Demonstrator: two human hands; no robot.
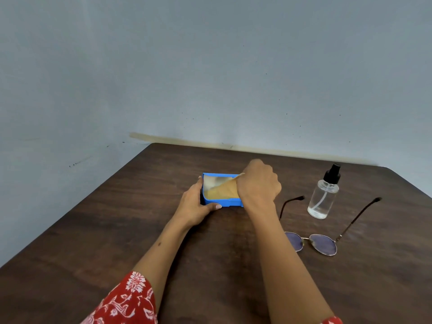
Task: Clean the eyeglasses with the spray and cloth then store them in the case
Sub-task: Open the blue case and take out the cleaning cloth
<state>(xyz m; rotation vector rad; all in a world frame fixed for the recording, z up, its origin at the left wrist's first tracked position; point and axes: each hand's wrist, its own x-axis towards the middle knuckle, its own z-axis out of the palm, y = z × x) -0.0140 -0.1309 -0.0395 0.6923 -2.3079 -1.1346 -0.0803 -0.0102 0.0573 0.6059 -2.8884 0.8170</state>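
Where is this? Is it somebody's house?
Maybe. It looks like a plain room: a dark wooden table against a bare grey wall. Only glasses, a spray bottle and a blue case are out.

I count one blue case [222, 203], one tan cloth [224, 191], one spray bottle [323, 195], one pair of eyeglasses [323, 244], two hands.

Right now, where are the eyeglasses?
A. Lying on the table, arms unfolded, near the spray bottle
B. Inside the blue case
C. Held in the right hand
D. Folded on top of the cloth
A. The eyeglasses lie on the table with both arms spread open, close to the spray bottle, while both hands are busy at the blue case.
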